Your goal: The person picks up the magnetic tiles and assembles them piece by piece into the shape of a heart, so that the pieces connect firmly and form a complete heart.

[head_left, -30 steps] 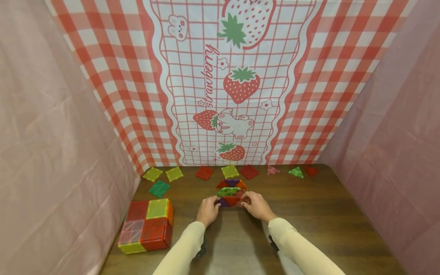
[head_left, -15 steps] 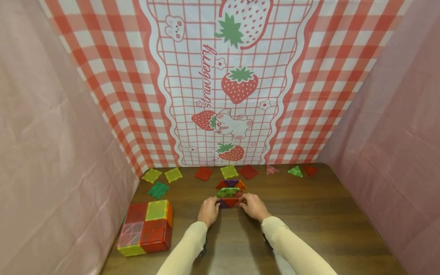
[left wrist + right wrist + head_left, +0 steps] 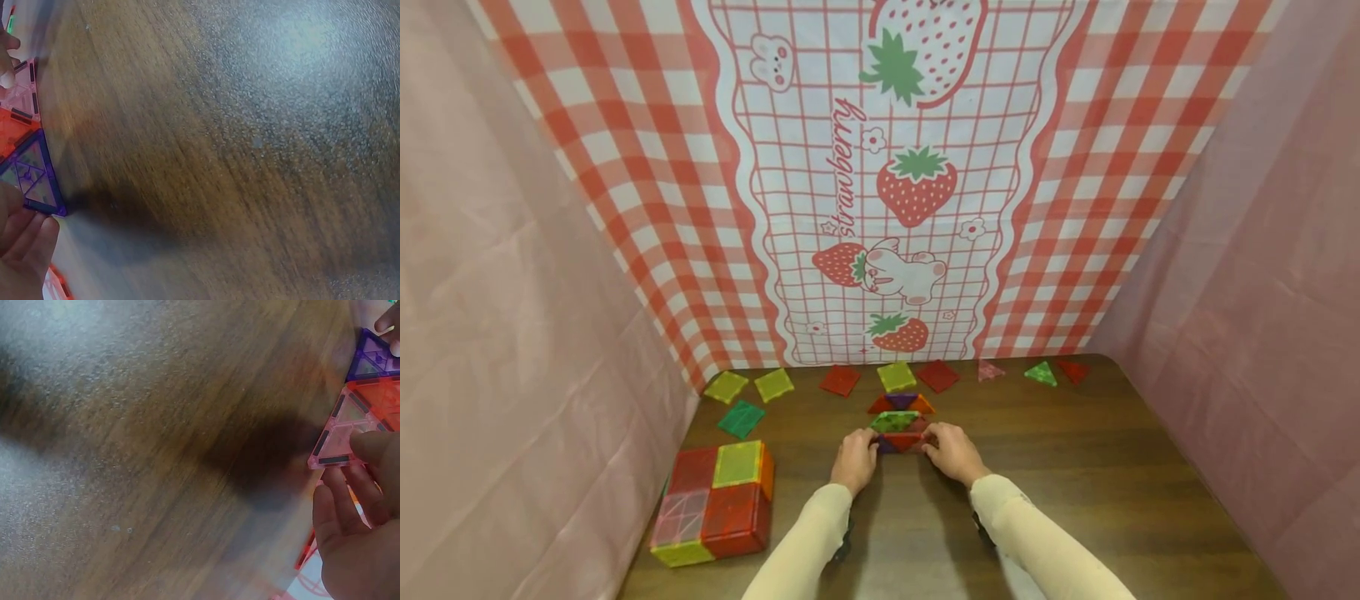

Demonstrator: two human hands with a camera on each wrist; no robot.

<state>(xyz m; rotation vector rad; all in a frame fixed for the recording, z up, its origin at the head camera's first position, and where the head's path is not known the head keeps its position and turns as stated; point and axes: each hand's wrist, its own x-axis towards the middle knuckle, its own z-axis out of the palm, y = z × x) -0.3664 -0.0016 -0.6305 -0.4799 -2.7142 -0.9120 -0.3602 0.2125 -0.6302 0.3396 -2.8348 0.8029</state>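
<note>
Although my view has drifted a little since one second before, the big block of coloured tiles (image 3: 737,518) at the left stays in its place on the table (image 3: 1097,492). The left hand (image 3: 855,461) keeps pinching the purple triangle (image 3: 30,178); in the middle comes the red triangle (image 3: 378,400); the right hand (image 3: 955,452) keeps pinching the pink triangle (image 3: 334,440). These three form one row, just before the green row (image 3: 895,423), near the table's centre.

In the left wrist view, the left hand is cut by the border; in the right one, the red triangle is cut also. The right hand covers a part of the pink triangle. Whether the three touch the wood, I cannot tell.

The block lies near the left edge; the back row (image 3: 901,402) stands behind the green row; from the right hand, brown wood stretches to the right edge.
</note>
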